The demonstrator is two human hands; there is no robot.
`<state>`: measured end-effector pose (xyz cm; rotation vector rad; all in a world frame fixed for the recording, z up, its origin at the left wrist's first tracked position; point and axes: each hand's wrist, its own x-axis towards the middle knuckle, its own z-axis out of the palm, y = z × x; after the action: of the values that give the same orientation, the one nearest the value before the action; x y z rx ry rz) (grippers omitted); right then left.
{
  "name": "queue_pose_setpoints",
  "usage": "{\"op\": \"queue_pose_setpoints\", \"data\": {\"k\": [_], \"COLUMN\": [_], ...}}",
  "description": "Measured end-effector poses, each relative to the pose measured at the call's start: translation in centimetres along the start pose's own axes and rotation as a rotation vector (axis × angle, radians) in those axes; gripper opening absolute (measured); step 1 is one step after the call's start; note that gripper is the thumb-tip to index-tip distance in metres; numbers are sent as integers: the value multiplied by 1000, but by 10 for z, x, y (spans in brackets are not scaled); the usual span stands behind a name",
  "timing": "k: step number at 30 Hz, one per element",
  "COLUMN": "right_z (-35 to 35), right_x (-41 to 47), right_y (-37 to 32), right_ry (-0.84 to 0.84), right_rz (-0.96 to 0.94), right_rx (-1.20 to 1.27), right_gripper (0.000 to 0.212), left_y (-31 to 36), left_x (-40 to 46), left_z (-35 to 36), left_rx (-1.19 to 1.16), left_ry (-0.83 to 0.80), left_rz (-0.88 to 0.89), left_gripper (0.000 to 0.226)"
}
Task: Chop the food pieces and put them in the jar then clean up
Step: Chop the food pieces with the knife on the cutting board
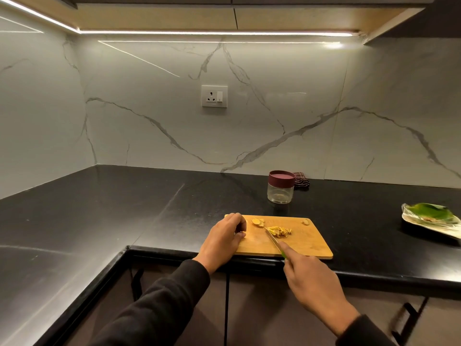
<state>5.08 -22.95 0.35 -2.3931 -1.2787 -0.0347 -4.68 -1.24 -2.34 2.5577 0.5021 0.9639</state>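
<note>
On the black stone table, near its front edge, lies a rectangular wooden cutting board with rounded corners. Behind the board stands a small clear jar with a dark red lid screwed on; nothing shows inside it. Just behind the jar, against the wall, sits a crumpled checked cloth. Well off to the right is a shiny foil-like plate with a green leaf on it. A white wall socket is set in the marble-patterned wall above.

Pale yellow food strips lie in a small heap at the board's middle. A larger uncut chunk sits just beyond them, and one small piece rests near the far right corner.

The left hand is at the board's left end with fingers curled; whether they grip anything cannot be told. The right hand grips the green handle of a knife, index finger laid along it, the slim blade tip reaching the strips.
</note>
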Motion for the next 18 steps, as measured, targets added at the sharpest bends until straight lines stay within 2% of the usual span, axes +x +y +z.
{"op": "queue_pose_setpoints", "data": {"k": [7, 18], "right_z": [5, -4], "right_x": [6, 18], "right_y": [-7, 17], "right_ry": [-22, -3], "right_rz": [-64, 5], "right_rx": [4, -36], "right_gripper": [55, 53], "left_y": [-1, -3], "left_x": [-1, 0], "left_z": [1, 1], "left_rx": [-7, 10], "left_ry": [6, 10], "left_rz": [10, 27], "left_gripper": [21, 14]}}
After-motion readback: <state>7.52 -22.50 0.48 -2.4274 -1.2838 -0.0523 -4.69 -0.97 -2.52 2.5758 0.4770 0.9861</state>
